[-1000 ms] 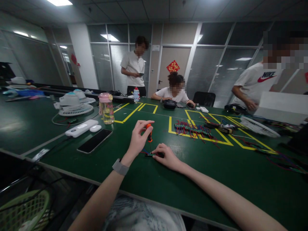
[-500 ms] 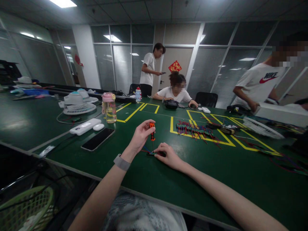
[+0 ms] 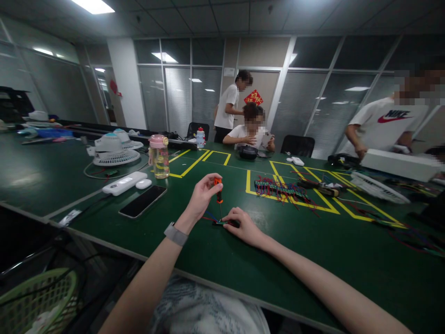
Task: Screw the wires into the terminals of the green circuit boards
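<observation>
My left hand (image 3: 204, 197) is closed around the handle of an orange and black screwdriver (image 3: 219, 191). The screwdriver stands nearly upright, its thin shaft pointing down at a small green circuit board (image 3: 218, 223) on the table. Red and blue wires (image 3: 209, 216) run from the board's far left side. My right hand (image 3: 243, 226) rests on the table with fingertips pinched on the board's right end, holding it down. Whether the screwdriver's tip sits in a screw is too small to tell.
Left of my hands lie a black phone (image 3: 143, 201), a white power bank (image 3: 125, 183) and a pink-lidded bottle (image 3: 159, 157). Several wired boards (image 3: 278, 188) lie in a row beyond my right hand, near yellow tape (image 3: 323, 205). Three people are across the table.
My hands and the screwdriver have hardly moved. Across the table, the standing person has shifted right and leans toward the seated one, whose hands are now raised.
</observation>
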Tool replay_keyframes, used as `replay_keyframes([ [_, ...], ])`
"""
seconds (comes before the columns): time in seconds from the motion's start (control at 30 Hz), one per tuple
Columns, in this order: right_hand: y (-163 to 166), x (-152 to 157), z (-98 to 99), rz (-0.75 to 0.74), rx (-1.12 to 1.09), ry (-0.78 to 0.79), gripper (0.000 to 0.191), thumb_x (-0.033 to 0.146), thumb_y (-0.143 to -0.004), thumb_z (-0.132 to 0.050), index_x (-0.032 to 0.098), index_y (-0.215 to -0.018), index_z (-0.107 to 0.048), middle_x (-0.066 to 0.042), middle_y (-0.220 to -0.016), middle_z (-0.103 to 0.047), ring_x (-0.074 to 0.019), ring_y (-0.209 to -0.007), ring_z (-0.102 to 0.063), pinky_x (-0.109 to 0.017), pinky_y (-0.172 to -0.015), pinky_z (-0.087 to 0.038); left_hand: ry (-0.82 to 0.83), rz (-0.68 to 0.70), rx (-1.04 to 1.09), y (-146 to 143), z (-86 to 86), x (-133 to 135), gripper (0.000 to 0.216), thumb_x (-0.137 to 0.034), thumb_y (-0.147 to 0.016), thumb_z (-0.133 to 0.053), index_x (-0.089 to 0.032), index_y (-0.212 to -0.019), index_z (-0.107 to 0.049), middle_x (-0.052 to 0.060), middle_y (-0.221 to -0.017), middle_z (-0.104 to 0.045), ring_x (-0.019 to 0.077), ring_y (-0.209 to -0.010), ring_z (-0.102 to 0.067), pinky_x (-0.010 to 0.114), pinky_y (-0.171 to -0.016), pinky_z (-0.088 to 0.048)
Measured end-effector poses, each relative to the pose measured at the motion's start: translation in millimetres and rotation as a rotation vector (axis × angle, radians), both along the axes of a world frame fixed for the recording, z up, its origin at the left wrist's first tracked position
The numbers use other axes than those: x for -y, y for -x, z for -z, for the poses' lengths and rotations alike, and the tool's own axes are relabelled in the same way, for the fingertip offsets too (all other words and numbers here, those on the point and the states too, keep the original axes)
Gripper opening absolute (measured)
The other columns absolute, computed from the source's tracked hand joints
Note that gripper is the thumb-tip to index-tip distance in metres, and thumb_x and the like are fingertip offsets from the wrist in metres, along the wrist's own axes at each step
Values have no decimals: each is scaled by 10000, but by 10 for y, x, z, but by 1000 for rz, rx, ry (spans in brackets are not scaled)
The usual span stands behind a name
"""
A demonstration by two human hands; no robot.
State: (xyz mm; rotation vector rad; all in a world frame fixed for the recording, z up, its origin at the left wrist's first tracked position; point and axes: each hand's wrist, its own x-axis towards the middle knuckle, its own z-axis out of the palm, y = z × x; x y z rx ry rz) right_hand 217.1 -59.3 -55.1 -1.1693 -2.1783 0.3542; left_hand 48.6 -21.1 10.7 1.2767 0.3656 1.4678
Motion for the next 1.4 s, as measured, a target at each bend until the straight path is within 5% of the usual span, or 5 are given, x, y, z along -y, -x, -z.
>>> replay_keyframes([
  [0.2, 2, -3, 4, -3, 4, -7, 133, 162, -775, -663, 176, -897, -714, -45, -792, -606, -180, -798, -525, -306, -731, -421, 43, 213, 18, -21, -11, 30, 287, -266, -818, -604, -168, -1088, -623, 99, -1082, -646, 198, -936, -629, 359, -863, -478],
  [0.47, -3, -14, 23, -8, -8, -9, 143, 148, -767, -670, 165, -901, -717, -49, -796, -603, -179, -804, -526, -306, -739, -423, 44, 47, -6, 0, -4, 1, 293, -180, -722, -701, -191, -1013, -668, -5, -828, -607, 68, -704, -564, 184, -681, -464],
  [0.67, -9, -16, 23, -13, -14, -18, 133, 163, -775, -666, 177, -899, -712, -42, -803, -603, -174, -803, -524, -307, -746, -424, 68, 170, 67, -19, -30, 22, 327, -269, -821, -594, -171, -1131, -631, 98, -1121, -636, 185, -970, -609, 319, -850, -480],
  [0.93, -3, 4, -3, 3, 0, -3, 137, 160, -772, -668, 180, -900, -713, -42, -808, -606, -173, -803, -524, -306, -747, -422, 65, 82, 56, 1, -4, 6, 254, -175, -710, -713, -179, -961, -674, -1, -824, -634, 76, -718, -583, 188, -678, -470],
  [1.4, -10, 1, -2, -5, 4, -5, 134, 178, -780, -661, 185, -903, -713, -43, -804, -604, -175, -805, -526, -311, -745, -429, 92, 92, 73, 14, -18, 11, 246, -184, -710, -708, -167, -953, -677, 32, -892, -663, 116, -794, -616, 245, -754, -485],
])
